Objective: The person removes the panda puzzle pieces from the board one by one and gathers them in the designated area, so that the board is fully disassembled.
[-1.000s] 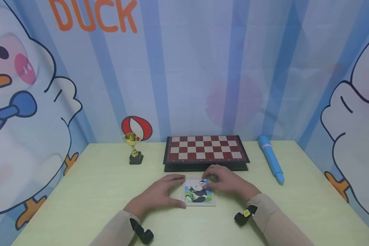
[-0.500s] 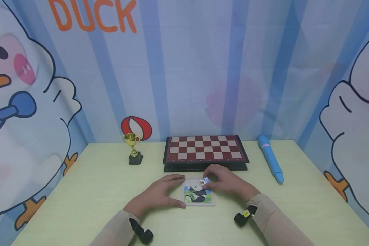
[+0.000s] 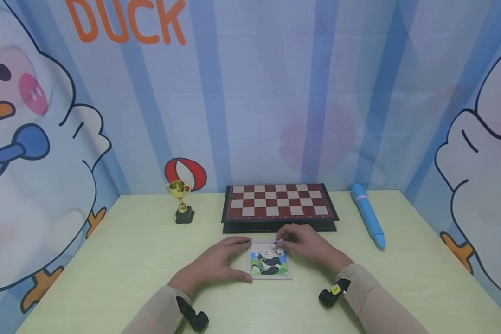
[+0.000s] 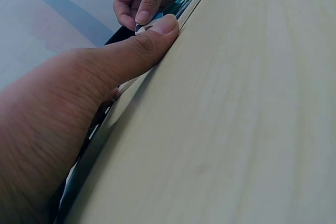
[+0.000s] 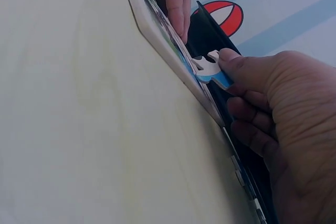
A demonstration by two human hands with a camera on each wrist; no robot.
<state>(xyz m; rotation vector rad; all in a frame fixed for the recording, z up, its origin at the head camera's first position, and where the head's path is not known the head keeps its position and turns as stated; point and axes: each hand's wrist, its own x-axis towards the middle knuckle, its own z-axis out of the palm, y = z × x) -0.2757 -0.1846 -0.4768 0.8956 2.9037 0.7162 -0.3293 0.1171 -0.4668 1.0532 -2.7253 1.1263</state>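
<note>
A jigsaw puzzle (image 3: 269, 265) with a panda picture lies in a pale square frame at mid-table. My left hand (image 3: 213, 263) is at its left side, fingers at the far corner and thumb (image 4: 160, 29) along the near one, all fairly straight. Between thumb and fingers, my right hand (image 3: 308, 243) pinches a puzzle piece (image 5: 210, 72), white with a blue edge. That piece is tilted up over the frame's far right part, where a pale part of the backing shows. In the head view the right fingers partly hide it.
Just behind the puzzle stands a red-and-white chessboard case (image 3: 279, 202) with black sides. A small gold trophy (image 3: 183, 204) is at the back left, a blue toy microphone (image 3: 368, 217) at the back right. A duck-print curtain (image 3: 250, 93) closes off the back.
The right hand has raised the puzzle piece from the picture's upper right and turned it, with the thumb shifting slightly away from me. The left hand has stayed in place.
</note>
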